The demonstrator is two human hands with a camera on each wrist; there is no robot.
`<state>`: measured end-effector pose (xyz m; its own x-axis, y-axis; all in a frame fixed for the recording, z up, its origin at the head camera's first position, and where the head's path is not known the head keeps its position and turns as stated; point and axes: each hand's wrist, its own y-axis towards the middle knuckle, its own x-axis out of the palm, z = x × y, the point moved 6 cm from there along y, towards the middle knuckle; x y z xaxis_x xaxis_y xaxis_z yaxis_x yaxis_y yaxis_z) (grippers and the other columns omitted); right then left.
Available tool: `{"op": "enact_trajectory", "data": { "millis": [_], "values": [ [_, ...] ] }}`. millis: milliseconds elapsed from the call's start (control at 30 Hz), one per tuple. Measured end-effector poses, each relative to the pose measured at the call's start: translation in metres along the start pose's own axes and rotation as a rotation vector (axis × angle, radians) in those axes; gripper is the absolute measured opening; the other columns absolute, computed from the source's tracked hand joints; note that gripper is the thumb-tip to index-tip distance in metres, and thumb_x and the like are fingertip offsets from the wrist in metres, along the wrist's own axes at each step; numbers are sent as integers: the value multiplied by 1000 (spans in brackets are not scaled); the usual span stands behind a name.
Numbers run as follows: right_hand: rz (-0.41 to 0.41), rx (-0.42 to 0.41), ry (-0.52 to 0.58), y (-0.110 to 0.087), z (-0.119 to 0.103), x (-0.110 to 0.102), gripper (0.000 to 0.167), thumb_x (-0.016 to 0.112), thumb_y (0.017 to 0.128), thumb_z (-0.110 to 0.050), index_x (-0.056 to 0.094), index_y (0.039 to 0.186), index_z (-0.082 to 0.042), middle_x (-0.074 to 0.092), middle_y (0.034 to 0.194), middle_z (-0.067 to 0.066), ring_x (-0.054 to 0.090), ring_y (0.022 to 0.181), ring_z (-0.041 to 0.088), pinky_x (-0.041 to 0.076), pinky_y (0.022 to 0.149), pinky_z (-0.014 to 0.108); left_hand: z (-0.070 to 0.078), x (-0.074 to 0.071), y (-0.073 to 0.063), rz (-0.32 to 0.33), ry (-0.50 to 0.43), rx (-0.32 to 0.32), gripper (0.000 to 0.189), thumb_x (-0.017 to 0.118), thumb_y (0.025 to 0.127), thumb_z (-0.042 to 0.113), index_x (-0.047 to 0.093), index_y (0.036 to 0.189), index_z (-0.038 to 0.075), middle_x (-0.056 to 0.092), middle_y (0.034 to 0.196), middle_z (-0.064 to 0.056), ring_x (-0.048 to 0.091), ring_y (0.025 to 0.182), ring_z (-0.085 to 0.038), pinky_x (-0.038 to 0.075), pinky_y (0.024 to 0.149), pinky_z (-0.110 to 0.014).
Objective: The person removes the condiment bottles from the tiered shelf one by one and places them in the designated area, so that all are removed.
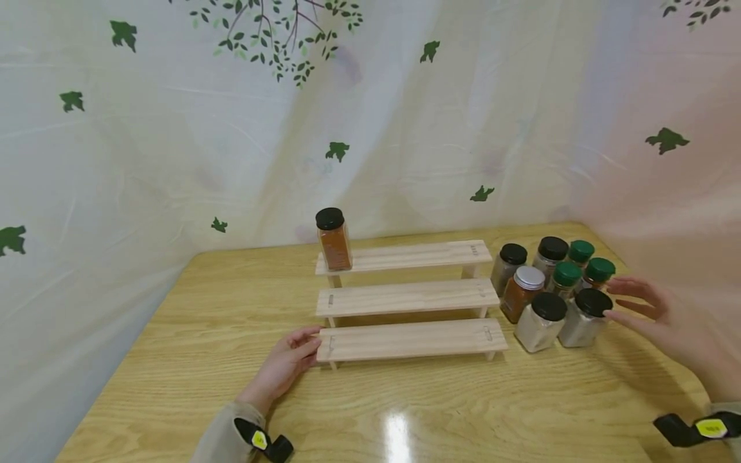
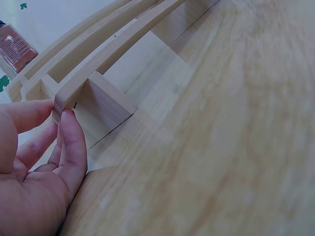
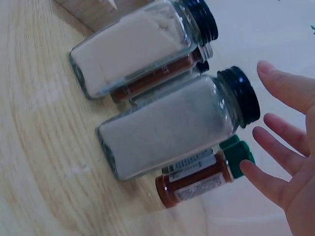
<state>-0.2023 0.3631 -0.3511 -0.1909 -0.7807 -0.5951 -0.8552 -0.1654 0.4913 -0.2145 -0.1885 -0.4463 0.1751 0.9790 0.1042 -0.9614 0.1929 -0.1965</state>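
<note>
A three-tier wooden spice rack (image 1: 408, 300) stands on the table, one jar of orange-brown spice (image 1: 334, 244) with a black lid on the left end of its top tier. My left hand (image 1: 292, 354) pinches the left end of the lowest tier between thumb and fingers; in the left wrist view the shelf corner (image 2: 64, 101) sits between the fingertips. To the right, my right hand (image 1: 654, 308) is spread beside a black-lidded jar of pale powder (image 1: 581, 321), its fingers close to the lid (image 3: 241, 96) and holding nothing.
Right of the rack stands a tight group of spice jars: another black-lidded pale jar (image 1: 538, 325), a silver-lidded orange-brown jar (image 1: 521, 296), and several more with black or green lids (image 1: 567, 274). A white curtain (image 1: 231, 161) with leaf prints hangs behind the table (image 1: 173, 366).
</note>
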Motion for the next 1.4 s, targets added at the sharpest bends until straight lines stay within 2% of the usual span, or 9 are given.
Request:
{"op": "enact_trajectory", "data": {
  "millis": [100, 200, 367, 433, 667, 800, 900, 1233, 1400],
  "values": [
    [26, 17, 13, 3, -6, -1, 45, 63, 83, 11, 49, 123, -6, 50, 111, -25, 47, 100, -18, 38, 76, -2, -1, 0, 0, -4, -4, 1, 36, 51, 96, 5, 45, 129, -5, 57, 95, 6, 60, 85, -4, 50, 76, -19],
    [33, -10, 41, 7, -18, 0, 46, 60, 84, 13, 50, 124, -7, 52, 112, -23, 49, 100, -18, 38, 77, -1, -1, -1, -1, -7, -7, 5, 34, 51, 96, 5, 47, 128, -4, 57, 95, 6, 60, 85, -4, 50, 76, -19],
    [16, -113, 113, 16, -49, 9, 45, 56, 83, 20, 51, 122, -2, 54, 113, -20, 52, 103, -13, 39, 83, 1, -2, -1, -2, -8, -16, 8, 30, 51, 96, 5, 50, 125, 0, 57, 95, 6, 60, 85, -4, 51, 77, -20],
    [13, -167, 137, 19, -63, 14, 43, 55, 80, 24, 51, 119, 4, 56, 113, -17, 54, 103, -10, 39, 85, 2, -2, -1, -2, -10, -20, 5, 28, 51, 96, 5, 51, 124, 1, 57, 95, 6, 60, 85, -4, 51, 77, -20],
    [-82, -328, 108, 30, -122, 45, 46, 59, 76, 25, 47, 118, 12, 52, 121, -15, 53, 108, -7, 41, 89, 6, 2, -1, -5, -21, -17, 17, 33, 51, 97, 7, 47, 128, -4, 57, 95, 7, 59, 86, -3, 50, 77, -19],
    [-124, -414, 268, 36, -145, 63, 43, 61, 78, 21, 46, 118, 16, 55, 124, -8, 55, 112, 1, 42, 92, 10, 1, -2, -5, -15, -15, 15, 34, 50, 96, 6, 46, 128, -5, 57, 95, 6, 59, 86, -3, 50, 77, -19],
    [-122, -449, 328, 40, -157, 77, 42, 62, 79, 19, 47, 118, 16, 57, 123, -4, 56, 113, 3, 42, 94, 12, 1, -2, -4, -12, -12, 18, 36, 50, 96, 6, 45, 129, -7, 56, 95, 5, 60, 86, -3, 50, 77, -19],
    [-148, -321, 370, 63, -177, 122, 41, 60, 84, 14, 48, 123, 8, 55, 121, -13, 55, 111, 1, 44, 91, 14, -1, -4, -3, -43, -21, 34, 33, 53, 96, 8, 49, 127, -3, 56, 96, 3, 61, 88, -5, 51, 78, -20],
    [-195, -217, 370, 81, -185, 149, 46, 64, 86, 3, 45, 127, 4, 54, 124, 2, 51, 116, 5, 40, 99, 17, -1, -5, -5, -41, -15, 30, 39, 51, 97, 7, 43, 132, -8, 56, 96, 4, 60, 88, -4, 51, 78, -19]
  ]
}}
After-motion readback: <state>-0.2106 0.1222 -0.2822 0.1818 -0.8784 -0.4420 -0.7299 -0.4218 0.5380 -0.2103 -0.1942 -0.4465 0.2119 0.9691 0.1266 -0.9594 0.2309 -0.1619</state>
